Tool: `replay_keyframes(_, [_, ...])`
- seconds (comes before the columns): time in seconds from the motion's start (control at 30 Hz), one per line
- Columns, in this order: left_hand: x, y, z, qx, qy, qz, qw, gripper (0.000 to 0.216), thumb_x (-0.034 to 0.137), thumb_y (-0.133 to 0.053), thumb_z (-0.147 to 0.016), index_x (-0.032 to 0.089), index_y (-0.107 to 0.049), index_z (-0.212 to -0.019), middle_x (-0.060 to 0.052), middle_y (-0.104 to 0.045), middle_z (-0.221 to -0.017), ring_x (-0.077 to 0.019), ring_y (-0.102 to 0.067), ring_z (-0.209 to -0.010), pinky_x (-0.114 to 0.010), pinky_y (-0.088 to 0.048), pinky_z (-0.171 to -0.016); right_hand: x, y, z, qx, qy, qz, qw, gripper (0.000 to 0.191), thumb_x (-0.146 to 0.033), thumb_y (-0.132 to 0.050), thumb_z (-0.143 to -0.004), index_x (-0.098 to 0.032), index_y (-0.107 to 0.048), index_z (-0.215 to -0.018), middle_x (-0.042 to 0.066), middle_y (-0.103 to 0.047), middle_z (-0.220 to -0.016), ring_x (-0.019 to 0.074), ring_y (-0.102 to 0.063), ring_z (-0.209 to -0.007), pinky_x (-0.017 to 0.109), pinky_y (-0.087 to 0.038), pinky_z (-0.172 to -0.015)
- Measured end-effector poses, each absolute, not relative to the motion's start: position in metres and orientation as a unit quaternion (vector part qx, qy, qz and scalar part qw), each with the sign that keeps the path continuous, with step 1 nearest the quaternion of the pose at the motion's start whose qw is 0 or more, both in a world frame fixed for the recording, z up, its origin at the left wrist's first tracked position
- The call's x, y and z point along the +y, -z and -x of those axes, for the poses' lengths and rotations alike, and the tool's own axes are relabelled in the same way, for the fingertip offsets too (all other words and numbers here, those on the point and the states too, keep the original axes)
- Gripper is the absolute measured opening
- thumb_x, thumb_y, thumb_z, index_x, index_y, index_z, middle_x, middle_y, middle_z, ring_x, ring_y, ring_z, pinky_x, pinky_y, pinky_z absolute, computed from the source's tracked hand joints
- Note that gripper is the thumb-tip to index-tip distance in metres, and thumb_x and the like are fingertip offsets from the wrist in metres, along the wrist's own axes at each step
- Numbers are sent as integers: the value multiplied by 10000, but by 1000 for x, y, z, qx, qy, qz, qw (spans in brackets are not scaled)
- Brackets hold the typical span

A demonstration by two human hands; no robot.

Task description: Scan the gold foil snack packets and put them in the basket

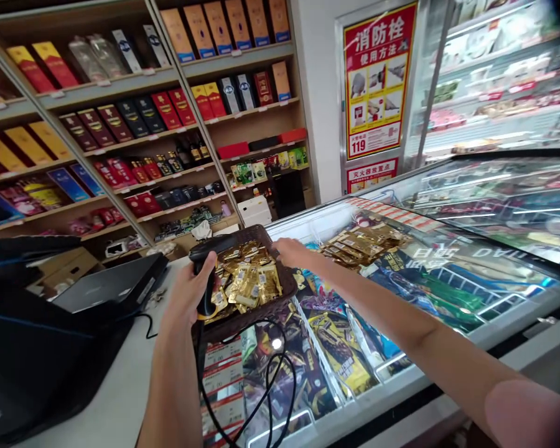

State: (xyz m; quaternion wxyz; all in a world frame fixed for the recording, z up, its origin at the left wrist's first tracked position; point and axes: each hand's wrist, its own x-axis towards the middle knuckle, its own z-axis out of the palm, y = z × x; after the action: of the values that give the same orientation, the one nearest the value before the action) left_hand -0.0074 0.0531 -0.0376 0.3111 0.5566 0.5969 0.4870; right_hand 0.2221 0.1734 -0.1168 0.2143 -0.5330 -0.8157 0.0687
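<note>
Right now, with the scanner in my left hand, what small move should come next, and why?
Probably lift one gold packet with the right hand toward the scanner: the left hand grips the scanner above the basket, and the right hand touches its far rim.

Bright, even shop light
We see strip-light glare on the freezer glass (490, 205) — edges bend, far right blurs.

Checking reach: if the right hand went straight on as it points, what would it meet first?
Likely the basket rim, then the gold packets inside; the right hand looks right at that rim, though depth is unclear.
</note>
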Motion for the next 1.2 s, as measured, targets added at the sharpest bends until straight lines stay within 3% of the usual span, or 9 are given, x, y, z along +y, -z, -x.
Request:
replay_keyframes(0.1, [50, 37, 12, 585, -498, -554, 321, 497, 648, -637, -655, 183, -554, -807, 9, -578, -521, -121, -513, -445, -205, -365, -430, 170, 120, -173, -947, 28, 304, 100, 437, -59, -594, -771, -231, -582, -1173, 83, -554, -1256, 232, -495, -1138, 300, -377, -873])
replay_keyframes(0.17, [48, 37, 11, 580, -503, -552, 326, 504, 653, -640, -647, 183, -551, -804, 6, -577, -520, -126, -518, -447, -209, -368, -428, 171, 120, -160, -963, 95, 249, 38, 458, -47, -599, -767, -227, -572, -1186, 93, -524, -1298, 248, -461, -1174, 325, -362, -899])
replay_keyframes(0.27, [47, 37, 7, 569, -503, -558, 335, 535, 657, -649, -630, 171, -573, -841, 5, -575, -530, -128, -527, -454, -217, -384, -439, 179, 119, -161, -950, 121, 287, -13, 618, -84, -725, -666, -239, -541, -1235, 109, -500, -1330, 285, -425, -1216, 350, -350, -932])
replay_keyframes(0.4, [47, 38, 2, 567, -498, -568, 329, 570, 664, -657, -608, 151, -584, -846, -8, -581, -553, -128, -529, -455, -219, -375, -432, 188, 119, -175, -926, 43, 375, -33, 960, -296, -867, -460, -180, -462, -1323, 159, -391, -1420, 349, -342, -1288, 375, -342, -985])
replay_keyframes(0.57, [43, 34, -7, 569, -496, -567, 331, 539, 660, -666, -604, 162, -550, -773, 18, -546, -528, -101, -492, -415, -212, -364, -425, 183, 122, -181, -919, 6, 390, -54, 893, -499, -843, -414, -119, -563, -1172, 174, -512, -1261, 346, -448, -1177, 374, -348, -987])
replay_keyframes(0.7, [44, 35, -10, 580, -493, -561, 325, 544, 663, -663, -603, 160, -556, -781, 12, -554, -527, -109, -498, -421, -211, -362, -419, 174, 125, -185, -928, -15, 373, 24, 775, -489, -850, -408, -136, -564, -1036, 156, -545, -1155, 329, -482, -1078, 369, -372, -919])
replay_keyframes(0.87, [51, 42, -7, 590, -471, -573, 320, 543, 665, -646, -625, 161, -567, -812, -15, -601, -570, -128, -522, -444, -227, -387, -436, 167, 129, -193, -883, -226, 374, 172, 572, -374, -798, -572, -190, -482, -1012, 39, -583, -947, 215, -531, -836, 266, -397, -661])
replay_keyframes(1.07, [53, 46, -9, 585, -484, -577, 301, 504, 651, -631, -659, 177, -557, -811, 7, -585, -535, -120, -509, -423, -216, -362, -427, 147, 131, -187, -816, -339, 393, 254, 628, -171, -837, -457, -182, -525, -1002, 44, -619, -946, 218, -565, -858, 267, -413, -670])
replay_keyframes(1.2, [53, 49, -16, 558, -535, -564, 291, 481, 627, -628, -686, 174, -560, -833, 6, -595, -544, -116, -521, -443, -210, -373, -439, 133, 126, -194, -717, -472, 345, 381, 331, -137, -713, -620, -164, -577, -921, 4, -635, -800, 153, -590, -737, 255, -438, -668])
